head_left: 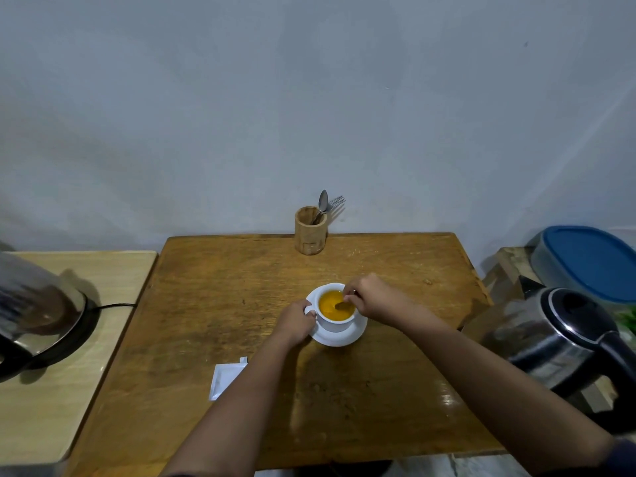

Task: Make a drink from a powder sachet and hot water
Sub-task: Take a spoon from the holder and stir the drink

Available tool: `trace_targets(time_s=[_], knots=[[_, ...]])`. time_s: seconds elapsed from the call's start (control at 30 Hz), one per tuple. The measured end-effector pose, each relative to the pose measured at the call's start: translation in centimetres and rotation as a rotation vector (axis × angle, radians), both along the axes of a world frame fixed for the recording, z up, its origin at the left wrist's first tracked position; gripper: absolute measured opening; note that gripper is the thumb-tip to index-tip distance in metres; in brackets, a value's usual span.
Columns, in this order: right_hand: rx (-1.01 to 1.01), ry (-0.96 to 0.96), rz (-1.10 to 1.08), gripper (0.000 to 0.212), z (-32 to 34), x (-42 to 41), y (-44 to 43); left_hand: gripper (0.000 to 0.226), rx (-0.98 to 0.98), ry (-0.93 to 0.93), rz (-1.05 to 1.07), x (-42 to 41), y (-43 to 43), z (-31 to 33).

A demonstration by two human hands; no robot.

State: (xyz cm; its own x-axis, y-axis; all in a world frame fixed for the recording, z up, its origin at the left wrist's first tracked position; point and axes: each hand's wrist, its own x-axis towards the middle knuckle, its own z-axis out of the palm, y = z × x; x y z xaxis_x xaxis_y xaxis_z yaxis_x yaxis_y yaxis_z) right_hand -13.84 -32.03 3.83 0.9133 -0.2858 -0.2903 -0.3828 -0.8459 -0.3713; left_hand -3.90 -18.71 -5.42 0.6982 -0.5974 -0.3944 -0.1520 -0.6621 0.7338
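A white cup [335, 324] full of orange drink stands on a white saucer [344, 337] in the middle of the wooden table [206, 287]. My left hand [296, 321] grips the cup's handle on its left side. My right hand [370, 299] is above the cup's right rim, pinching a spoon [346, 304] whose bowl dips into the orange liquid. The torn white sachet [225, 376] lies flat on the table near my left forearm, which covers part of it.
A wooden holder [309, 232] with a spoon and a fork stands at the table's far edge. A steel electric kettle [564, 339] sits at the right, a blue-lidded container [588, 261] behind it. A second steel appliance [38, 311] rests on the pale side table at left.
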Motion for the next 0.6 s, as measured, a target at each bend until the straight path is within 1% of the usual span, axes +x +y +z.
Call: trace_targets(time_s=[0.1,0.23,0.33,0.43,0.6], knots=[[0.071,-0.009,-0.1,0.021,0.3,0.3,0.0,0.031,0.014,-0.002,-0.006,0.0,-0.1,0.1],[0.161,-0.077,-0.118,0.01,0.6,0.5,0.5,0.03,0.024,-0.01,-0.008,0.0,-0.2,0.0],[0.222,-0.111,-0.139,0.013,0.5,0.8,1.2,0.028,0.02,-0.022,-0.015,0.1,-0.1,0.0],[0.241,-0.136,-0.173,0.014,0.3,0.9,1.7,0.028,0.019,-0.014,-0.016,0.1,-0.1,0.0],[0.202,-0.177,-0.231,0.015,0.2,0.8,1.6,0.027,0.01,-0.009,-0.026,0.2,0.0,-0.1]])
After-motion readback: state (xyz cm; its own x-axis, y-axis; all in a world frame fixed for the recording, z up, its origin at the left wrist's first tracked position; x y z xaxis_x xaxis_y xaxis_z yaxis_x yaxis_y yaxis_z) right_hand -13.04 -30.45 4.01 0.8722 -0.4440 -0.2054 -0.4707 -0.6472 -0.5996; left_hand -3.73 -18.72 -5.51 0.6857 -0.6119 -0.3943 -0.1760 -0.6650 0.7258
